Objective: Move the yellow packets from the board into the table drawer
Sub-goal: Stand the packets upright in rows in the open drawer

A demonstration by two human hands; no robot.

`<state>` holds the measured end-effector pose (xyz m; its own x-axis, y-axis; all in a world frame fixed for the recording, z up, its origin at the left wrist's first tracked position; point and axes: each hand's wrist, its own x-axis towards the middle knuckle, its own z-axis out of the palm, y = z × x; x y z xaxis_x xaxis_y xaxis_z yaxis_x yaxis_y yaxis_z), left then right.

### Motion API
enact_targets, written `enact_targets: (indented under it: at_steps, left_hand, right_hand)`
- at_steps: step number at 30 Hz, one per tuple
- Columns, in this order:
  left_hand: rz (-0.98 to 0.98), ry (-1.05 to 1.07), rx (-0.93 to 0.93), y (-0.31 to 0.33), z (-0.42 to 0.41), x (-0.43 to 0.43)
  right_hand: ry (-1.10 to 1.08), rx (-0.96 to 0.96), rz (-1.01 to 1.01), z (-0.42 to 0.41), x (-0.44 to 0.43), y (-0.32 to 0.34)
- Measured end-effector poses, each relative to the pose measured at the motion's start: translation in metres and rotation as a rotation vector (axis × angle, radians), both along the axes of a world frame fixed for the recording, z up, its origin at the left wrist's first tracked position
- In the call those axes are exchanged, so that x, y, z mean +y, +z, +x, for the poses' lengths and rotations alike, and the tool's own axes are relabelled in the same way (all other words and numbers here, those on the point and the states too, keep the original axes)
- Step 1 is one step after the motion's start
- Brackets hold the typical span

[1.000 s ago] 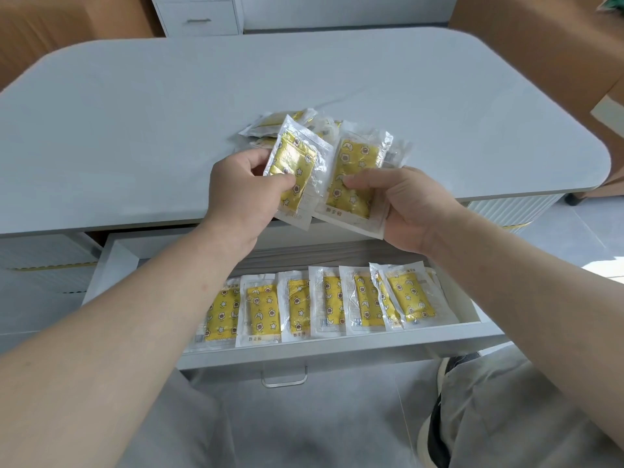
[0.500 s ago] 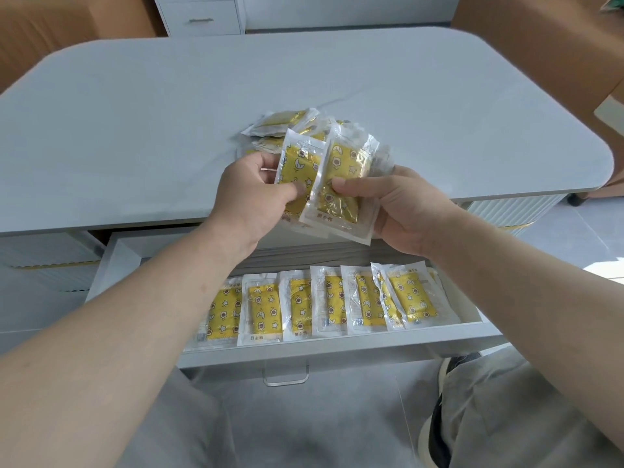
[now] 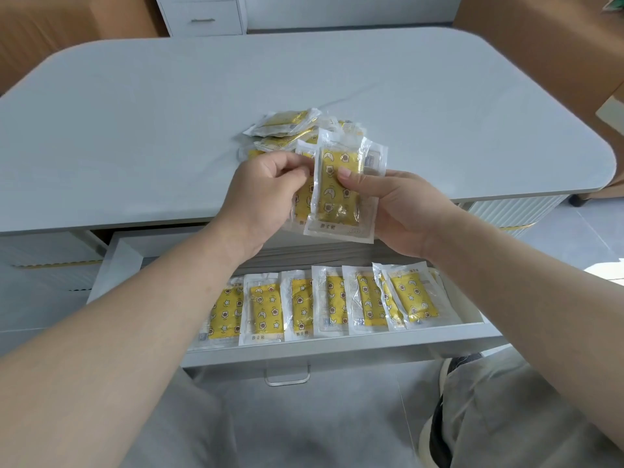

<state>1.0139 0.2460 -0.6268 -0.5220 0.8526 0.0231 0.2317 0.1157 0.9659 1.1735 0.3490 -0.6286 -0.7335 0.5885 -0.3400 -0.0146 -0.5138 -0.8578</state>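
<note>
Okay, both hands above the open drawer. Right hand pinches front yellow packet, thumb on its face. Left hand pinches second packet just behind it. Loose pile sits on table. Row of packets lies in drawer. Label print too small to read.

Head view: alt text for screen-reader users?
Over the open drawer, the right hand pinches the front yellow packet and the left hand grips the rear packet. A row of packets lies in the drawer; a small pile sits on the table.
</note>
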Motion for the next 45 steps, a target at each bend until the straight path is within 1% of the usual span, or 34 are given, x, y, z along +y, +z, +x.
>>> enact_targets:
  at_steps: [1, 4, 6, 9, 13, 15, 19, 21, 23, 24, 28, 33, 34, 36, 37, 39, 41, 43, 45]
  left_hand:
    - [-0.002, -0.018, -0.011, 0.001, 0.001, 0.0]
    - [0.008, -0.067, 0.102, 0.001, 0.002, -0.006]
    - [-0.003, -0.072, 0.128, -0.001, -0.002, -0.012]
    - [-0.082, -0.032, 0.061, -0.007, -0.013, -0.023]
    - [-0.22, 0.035, -0.115, -0.006, -0.032, -0.046]
    - [-0.285, 0.07, -0.125, -0.003, -0.048, -0.06]
    - [-0.516, 0.088, -0.048, 0.003, -0.085, -0.09]
    - [-0.665, 0.098, 0.031, -0.001, -0.101, -0.104]
    - [-0.791, 0.123, 0.147, -0.008, -0.116, -0.114]
    - [-0.849, 0.129, 0.172, -0.012, -0.121, -0.117]
    - [-1.078, 0.152, 0.178, -0.031, -0.139, -0.127]
    - [-1.296, 0.11, 0.31, -0.047, -0.154, -0.135]
    - [-1.339, 0.097, 0.35, -0.049, -0.154, -0.136]
    - [-1.432, 0.057, 0.511, -0.049, -0.152, -0.137]
    - [-1.46, 0.046, 0.586, -0.049, -0.151, -0.138]
    - [-1.496, 0.033, 0.651, -0.051, -0.146, -0.138]
    - [-1.471, 0.023, 0.628, -0.057, -0.141, -0.137]
    - [-1.38, 0.042, 0.567, -0.065, -0.138, -0.132]
    - [-1.317, 0.035, 0.547, -0.071, -0.136, -0.128]
  right_hand:
    - [0.002, 0.0, 0.001, 0.0, -0.001, 0.001]
    - [0.011, -0.032, 0.063, -0.003, -0.008, 0.004]
    - [0.025, -0.044, 0.078, -0.006, -0.015, 0.003]
    - [0.052, -0.04, 0.038, -0.013, -0.026, -0.002]
    - [0.134, -0.187, 0.125, -0.025, -0.041, -0.012]
    - [0.13, -0.236, 0.165, -0.031, -0.047, -0.02]
    - [0.139, -0.364, 0.312, -0.039, -0.057, -0.037]
    - [0.163, -0.394, 0.341, -0.041, -0.061, -0.043]
    - [0.185, -0.421, 0.352, -0.043, -0.064, -0.048]
    - [0.195, -0.428, 0.357, -0.044, -0.065, -0.05]
    - [0.226, -0.473, 0.374, -0.048, -0.074, -0.058]
    - [0.287, -0.493, 0.359, -0.053, -0.083, -0.061]
    - [0.29, -0.492, 0.351, -0.054, -0.083, -0.061]
    - [0.291, -0.486, 0.329, -0.055, -0.082, -0.06]
    - [0.292, -0.481, 0.319, -0.055, -0.082, -0.06]
    - [0.293, -0.471, 0.301, -0.055, -0.081, -0.058]
    - [0.292, -0.467, 0.292, -0.056, -0.08, -0.058]
    - [0.293, -0.461, 0.302, -0.056, -0.081, -0.058]
    - [0.295, -0.454, 0.297, -0.057, -0.081, -0.058]
